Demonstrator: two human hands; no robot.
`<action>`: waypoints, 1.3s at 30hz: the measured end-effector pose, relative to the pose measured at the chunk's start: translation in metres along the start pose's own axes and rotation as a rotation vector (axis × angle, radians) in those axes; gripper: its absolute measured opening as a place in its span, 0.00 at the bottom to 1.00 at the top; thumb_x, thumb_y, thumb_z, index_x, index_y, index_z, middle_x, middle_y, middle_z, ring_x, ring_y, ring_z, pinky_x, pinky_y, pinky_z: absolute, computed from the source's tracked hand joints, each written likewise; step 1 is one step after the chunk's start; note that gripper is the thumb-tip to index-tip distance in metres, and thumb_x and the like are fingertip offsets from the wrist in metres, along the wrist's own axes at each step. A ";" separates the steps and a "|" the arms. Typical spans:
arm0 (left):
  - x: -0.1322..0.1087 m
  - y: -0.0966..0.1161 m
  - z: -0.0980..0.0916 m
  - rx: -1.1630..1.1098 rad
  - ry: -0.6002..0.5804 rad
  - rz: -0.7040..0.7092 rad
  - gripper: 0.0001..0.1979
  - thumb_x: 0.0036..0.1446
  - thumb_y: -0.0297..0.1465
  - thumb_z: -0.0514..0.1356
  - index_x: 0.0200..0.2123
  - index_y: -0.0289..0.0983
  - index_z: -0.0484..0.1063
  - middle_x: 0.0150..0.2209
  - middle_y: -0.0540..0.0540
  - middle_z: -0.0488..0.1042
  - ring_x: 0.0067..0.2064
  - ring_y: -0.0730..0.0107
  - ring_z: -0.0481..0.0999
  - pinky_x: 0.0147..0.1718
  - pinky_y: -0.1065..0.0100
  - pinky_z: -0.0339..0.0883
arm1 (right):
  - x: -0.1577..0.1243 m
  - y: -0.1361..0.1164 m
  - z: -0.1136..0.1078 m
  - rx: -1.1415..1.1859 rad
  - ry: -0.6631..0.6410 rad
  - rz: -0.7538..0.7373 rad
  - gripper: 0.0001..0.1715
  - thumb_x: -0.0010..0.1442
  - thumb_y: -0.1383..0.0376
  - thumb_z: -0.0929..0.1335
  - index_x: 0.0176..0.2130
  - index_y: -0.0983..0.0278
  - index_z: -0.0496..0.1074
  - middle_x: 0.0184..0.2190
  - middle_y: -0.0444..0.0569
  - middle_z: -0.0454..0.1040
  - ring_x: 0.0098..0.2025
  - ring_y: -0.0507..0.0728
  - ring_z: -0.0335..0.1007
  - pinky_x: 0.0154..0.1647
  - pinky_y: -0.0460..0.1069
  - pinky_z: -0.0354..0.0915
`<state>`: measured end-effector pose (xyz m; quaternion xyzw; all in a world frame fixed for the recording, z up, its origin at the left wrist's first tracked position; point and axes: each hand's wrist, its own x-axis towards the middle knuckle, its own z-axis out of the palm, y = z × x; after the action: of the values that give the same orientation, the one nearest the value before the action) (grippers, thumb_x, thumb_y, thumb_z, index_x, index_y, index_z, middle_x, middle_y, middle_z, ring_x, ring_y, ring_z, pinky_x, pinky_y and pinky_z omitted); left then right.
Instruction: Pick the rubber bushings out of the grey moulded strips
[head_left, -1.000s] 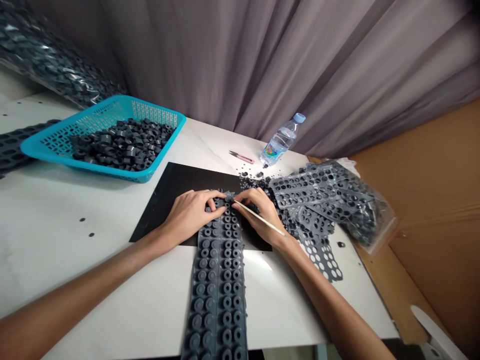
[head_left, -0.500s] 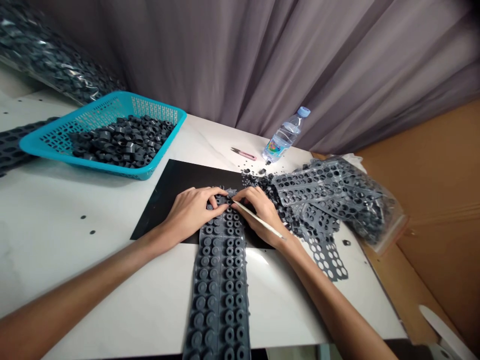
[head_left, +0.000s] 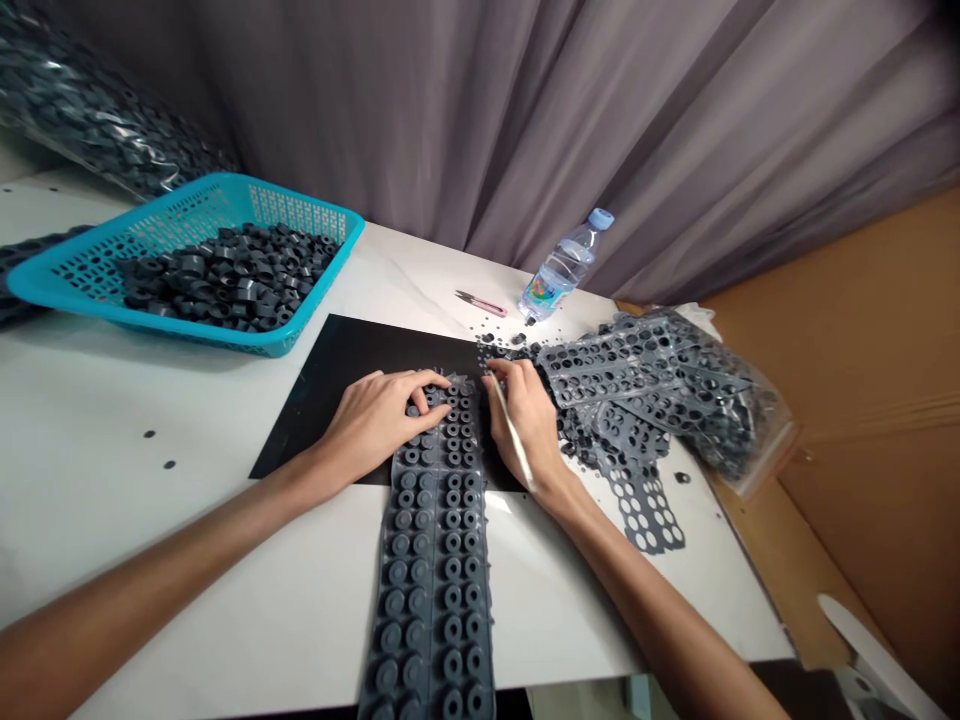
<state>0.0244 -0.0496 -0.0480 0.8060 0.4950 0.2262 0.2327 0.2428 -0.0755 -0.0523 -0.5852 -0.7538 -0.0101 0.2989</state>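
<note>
A long dark grey moulded rubber sheet [head_left: 431, 540] with rows of round raised rings runs from the near table edge onto a black mat [head_left: 315, 400]. My left hand [head_left: 382, 415] rests on its far left part, thumb and forefinger bent together on the sheet. Just right of the sheet, my right hand [head_left: 525, 420] is closed around a slim white pen-like tool [head_left: 514, 432], its tip pointing away from me. Whether the tool is a pen or tweezers I cannot tell. The right fingertips are apart from the sheet.
A blue basket [head_left: 292, 340] of small dark rubber parts stands at left, with a filled plastic bag [head_left: 97, 110] behind. Snips [head_left: 481, 303] and a water bottle [head_left: 566, 268] lie and stand at the back. Punched sheets in a bag [head_left: 675, 390] and loose scraps [head_left: 581, 435] are on the right.
My right hand has moved right, off the sheet, with the white tool turned more upright. My left hand stays on the sheet. The whole view has shifted slightly.
</note>
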 end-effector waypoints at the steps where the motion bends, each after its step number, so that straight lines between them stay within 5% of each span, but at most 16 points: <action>1: 0.000 0.000 0.000 -0.003 -0.005 -0.002 0.14 0.64 0.45 0.64 0.51 0.50 0.79 0.32 0.56 0.80 0.31 0.69 0.74 0.34 0.67 0.62 | 0.000 0.003 -0.004 0.021 0.003 0.026 0.17 0.77 0.57 0.59 0.55 0.61 0.69 0.48 0.56 0.73 0.47 0.63 0.72 0.50 0.58 0.69; 9: -0.002 -0.003 -0.001 0.006 -0.024 0.084 0.18 0.67 0.42 0.62 0.59 0.52 0.73 0.32 0.56 0.77 0.30 0.70 0.72 0.37 0.67 0.62 | -0.003 0.015 -0.025 0.338 -0.227 0.015 0.14 0.70 0.53 0.69 0.50 0.58 0.73 0.42 0.47 0.77 0.41 0.58 0.73 0.44 0.53 0.70; 19: -0.004 -0.008 0.002 0.196 0.000 0.256 0.17 0.72 0.40 0.56 0.60 0.50 0.75 0.34 0.51 0.73 0.34 0.68 0.72 0.39 0.65 0.61 | -0.003 0.015 -0.024 0.326 -0.300 -0.067 0.10 0.72 0.55 0.68 0.47 0.57 0.74 0.41 0.47 0.76 0.45 0.58 0.72 0.48 0.53 0.69; 33: -0.004 -0.005 0.002 0.180 0.000 0.229 0.16 0.71 0.39 0.60 0.59 0.53 0.77 0.35 0.52 0.73 0.35 0.68 0.72 0.38 0.66 0.60 | 0.000 0.007 -0.014 0.067 -0.286 -0.220 0.17 0.77 0.56 0.60 0.56 0.59 0.71 0.49 0.54 0.76 0.51 0.62 0.69 0.54 0.57 0.69; 39: -0.003 -0.005 0.001 0.105 -0.015 0.184 0.14 0.70 0.41 0.60 0.55 0.52 0.79 0.34 0.53 0.73 0.33 0.70 0.71 0.38 0.67 0.59 | 0.003 0.008 0.001 -0.048 -0.043 0.029 0.20 0.78 0.58 0.57 0.58 0.66 0.67 0.50 0.59 0.72 0.51 0.63 0.70 0.51 0.56 0.70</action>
<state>0.0201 -0.0504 -0.0526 0.8607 0.4285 0.2142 0.1720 0.2486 -0.0696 -0.0543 -0.6030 -0.7511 -0.0115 0.2686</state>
